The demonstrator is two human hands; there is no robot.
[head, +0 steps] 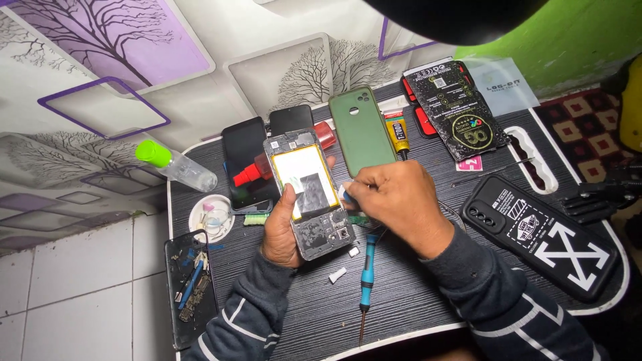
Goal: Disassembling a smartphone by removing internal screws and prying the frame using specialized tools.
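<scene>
My left hand grips an opened phone body from below, its back off and a yellow-framed battery bay showing. My right hand is closed at the phone's right edge, pinching a small white piece; what it is I cannot tell. A blue-handled screwdriver lies on the dark striped table just under my right wrist. Small white scraps lie beside it.
A green phone case and a glue tube lie beyond the phone. Black phones, a red-capped bottle, a clear green-capped bottle, a white lid, a parts-filled back cover, a black patterned case and tweezers surround them.
</scene>
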